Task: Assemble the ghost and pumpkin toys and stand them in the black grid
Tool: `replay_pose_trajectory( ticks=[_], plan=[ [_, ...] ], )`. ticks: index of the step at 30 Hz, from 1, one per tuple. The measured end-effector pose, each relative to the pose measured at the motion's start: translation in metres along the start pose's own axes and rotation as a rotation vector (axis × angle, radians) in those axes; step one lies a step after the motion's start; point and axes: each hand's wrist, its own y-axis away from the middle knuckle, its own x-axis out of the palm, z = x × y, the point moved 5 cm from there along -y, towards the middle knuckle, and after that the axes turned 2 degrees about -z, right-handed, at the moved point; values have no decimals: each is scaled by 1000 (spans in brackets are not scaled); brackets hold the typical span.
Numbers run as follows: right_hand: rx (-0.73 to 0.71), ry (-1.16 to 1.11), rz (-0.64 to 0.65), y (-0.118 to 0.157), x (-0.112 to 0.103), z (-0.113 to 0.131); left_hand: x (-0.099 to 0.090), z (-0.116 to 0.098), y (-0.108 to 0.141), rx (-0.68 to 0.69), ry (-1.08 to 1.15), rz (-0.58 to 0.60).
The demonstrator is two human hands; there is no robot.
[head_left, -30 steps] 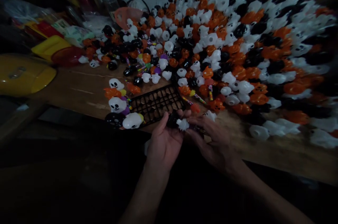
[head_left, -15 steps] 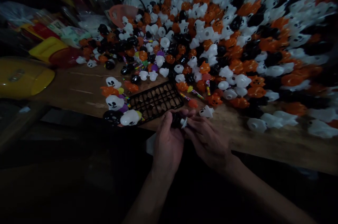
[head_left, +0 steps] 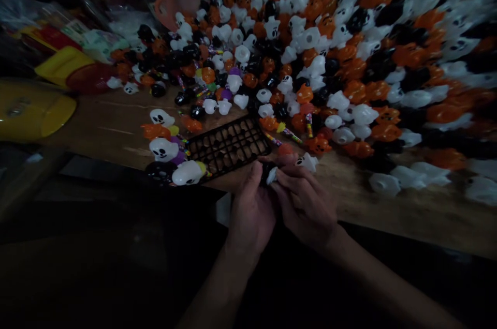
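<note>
My left hand [head_left: 254, 205] is closed round a black plastic toy head [head_left: 265, 172], just over the table's front edge. From the right, my right hand [head_left: 305, 197] pinches a small white cap-like piece [head_left: 272, 176] against the black head. Whether the piece sits inside the head or only touches it, I cannot tell. Just beyond my hands lies a black plastic grid tray [head_left: 229, 145]. A white ghost head [head_left: 307, 162] rests right behind my right hand, beside an orange-topped stick [head_left: 285, 150].
Several ghost and pumpkin toys with colourful sticks, one a white ghost [head_left: 164, 149], lie at the tray's left end. A big heap of white, orange and black heads [head_left: 310, 39] covers the back and right. At left are a yellow container [head_left: 34, 110] and red scoop [head_left: 90, 78].
My hands have shifted slightly right and closer together. The white piece now sits tighter against the black head. The view has moved a little; the heap looks unchanged.
</note>
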Motion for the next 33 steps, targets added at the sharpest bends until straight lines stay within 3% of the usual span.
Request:
replay_pose_trajectory(
  ticks=[5, 10, 15, 20, 24, 30, 33],
  plan=[
    [-22, -82, 75, -3, 2, -1, 1, -2, 2, -34, 66, -32],
    [45, -83, 138, -8, -20, -11, -14, -16, -3, 53, 3, -126],
    [304, -102, 129, -3, -33, -26, -22, -12, -3, 16, -103, -94],
    [559, -343, 147, 7, -25, -32, -18, -4, -1, -105, 101, -124],
    [518, -427, 184, 8, -20, -25, -15, -2, -1, -119, 193, -115],
    [633, -529, 155, 15, -13, -31, -11, -1, 3, -120, 176, -17],
    [592, -494, 166, 12, -13, -30, -10, -1, 3, -115, 185, -17]
  ],
)
